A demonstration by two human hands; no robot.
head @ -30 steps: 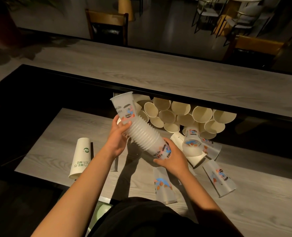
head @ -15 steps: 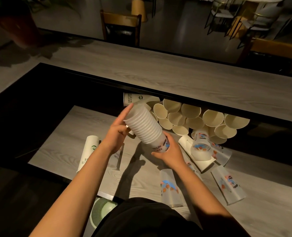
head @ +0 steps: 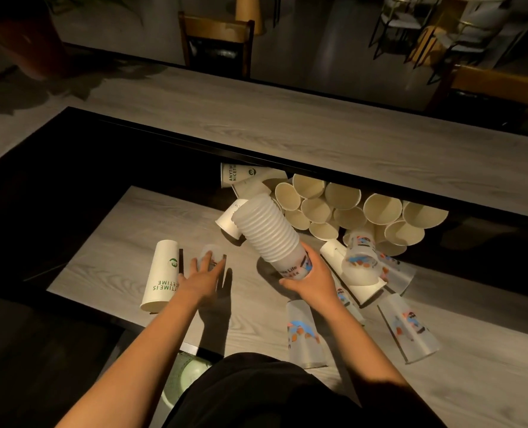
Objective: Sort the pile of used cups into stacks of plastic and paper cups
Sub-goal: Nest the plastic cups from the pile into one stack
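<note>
My right hand grips the base of a tall stack of frosted plastic cups, tilted up and to the left. My left hand lies with straight fingers over a single plastic cup lying on the table. A white paper cup with green print lies to its left. A pile of paper cups lies on its side against the dark ledge, mouths toward me. Loose printed plastic cups lie to the right.
The grey wooden table is bordered by a black raised frame. A higher counter runs behind it, with chairs beyond. A green and white object sits below the table's front edge.
My left hand left the stack and moved down-left onto the single plastic cup on the table. The stack, held by my right hand alone, was pressed fully together.
</note>
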